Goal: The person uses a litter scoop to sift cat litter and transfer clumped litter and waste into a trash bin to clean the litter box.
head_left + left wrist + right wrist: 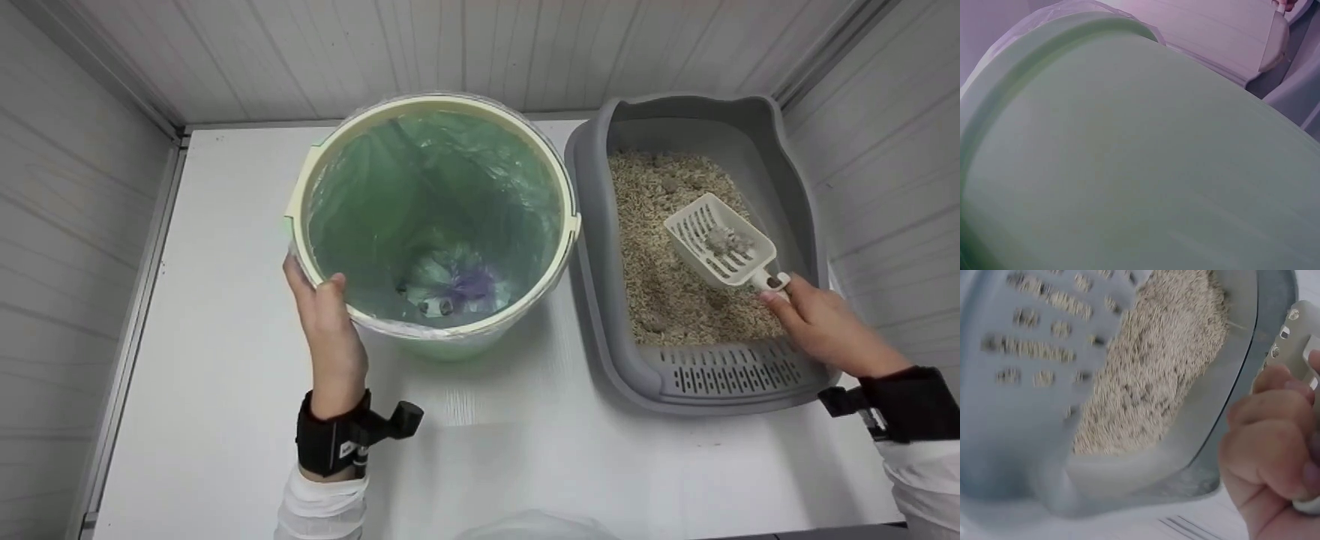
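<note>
A pale green bucket [540, 187] lined with a green plastic bag stands on the white table; small bits of waste lie at its bottom. My left hand [324, 315] grips its near-left rim, thumb over the edge. The left wrist view is filled by the bucket's wall [1129, 169]. To the right sits a grey litter box [592, 247] holding beige litter [667, 262]. My right hand [814, 319] holds the handle of a white slotted scoop [716, 240], which is raised over the litter with a grey clump in it. In the right wrist view the fingers [1269, 450] curl round the handle.
White panelled walls close in the table [225, 375] at the back and on both sides. The litter box has a slotted grey step [724, 371] at its near end. Bare table surface lies in front of the bucket and box.
</note>
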